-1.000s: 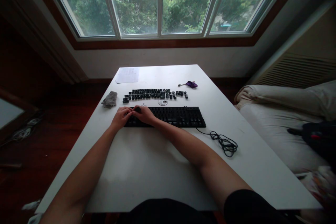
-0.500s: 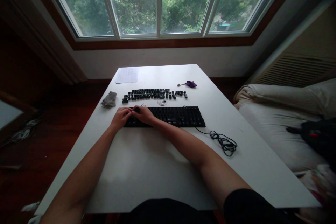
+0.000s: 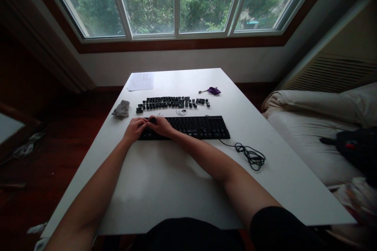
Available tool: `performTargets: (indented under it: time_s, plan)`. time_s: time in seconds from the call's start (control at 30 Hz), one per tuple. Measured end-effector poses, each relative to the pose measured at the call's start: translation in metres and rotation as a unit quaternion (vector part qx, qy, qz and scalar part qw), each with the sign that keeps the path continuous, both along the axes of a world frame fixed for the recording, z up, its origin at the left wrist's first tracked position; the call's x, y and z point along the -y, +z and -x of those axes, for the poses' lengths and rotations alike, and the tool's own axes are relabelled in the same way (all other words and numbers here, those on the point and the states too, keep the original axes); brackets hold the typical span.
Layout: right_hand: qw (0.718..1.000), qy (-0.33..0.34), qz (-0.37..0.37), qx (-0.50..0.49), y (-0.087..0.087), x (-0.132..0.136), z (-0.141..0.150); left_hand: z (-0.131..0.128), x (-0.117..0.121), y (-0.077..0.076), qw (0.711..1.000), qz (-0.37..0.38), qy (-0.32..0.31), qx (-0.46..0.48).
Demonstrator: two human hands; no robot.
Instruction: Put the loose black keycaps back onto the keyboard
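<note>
A black keyboard (image 3: 194, 126) lies across the white table, many of its keys in place. Over its left end my two hands meet, fingertips touching. My right hand (image 3: 160, 126) is closed round a small black-handled keycap puller (image 3: 152, 120), whose thin wire ends stick out past the hand. My left hand (image 3: 136, 128) has its fingers pinched together against the right fingertips; whatever is between them is too small to make out. Behind the keyboard, loose black keycaps (image 3: 165, 102) are laid out in rows.
A grey cloth (image 3: 121, 110) lies left of the keycaps. A small round clear dish (image 3: 182, 112) sits behind the keyboard. Farther back are a purple object with a brush-like handle (image 3: 214, 91) and paper sheets (image 3: 140, 81). The coiled cable (image 3: 250, 156) rests at the right.
The view has tilted slightly, so everything sits a little higher. Both hands stay together over the keyboard's left end, with the puller's wire ends slightly shifted.
</note>
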State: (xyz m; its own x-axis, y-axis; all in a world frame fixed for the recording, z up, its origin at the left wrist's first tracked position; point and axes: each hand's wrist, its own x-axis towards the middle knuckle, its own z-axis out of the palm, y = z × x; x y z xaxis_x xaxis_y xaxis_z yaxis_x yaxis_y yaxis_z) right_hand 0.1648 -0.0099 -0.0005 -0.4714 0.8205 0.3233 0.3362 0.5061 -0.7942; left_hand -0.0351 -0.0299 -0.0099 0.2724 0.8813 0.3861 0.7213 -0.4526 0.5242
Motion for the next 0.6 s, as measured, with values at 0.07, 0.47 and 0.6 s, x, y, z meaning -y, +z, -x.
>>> performTargets:
  time_s: [0.07,0.47,0.6]
  plan:
    - [1.0,0.002,0.003,0.002,0.0007,0.0003,-0.0004,0.0001,-0.0004,-0.0001,1.0,0.0,-0.004,-0.002]
    - [1.0,-0.008,0.008,0.013,0.0011,0.0,-0.0013,-0.0008,-0.0003,0.0005,1.0,-0.007,-0.003,0.003]
    - [1.0,-0.006,0.012,0.011,0.0017,0.0002,-0.0008,-0.0005,-0.0003,0.0003,1.0,-0.013,-0.009,0.007]
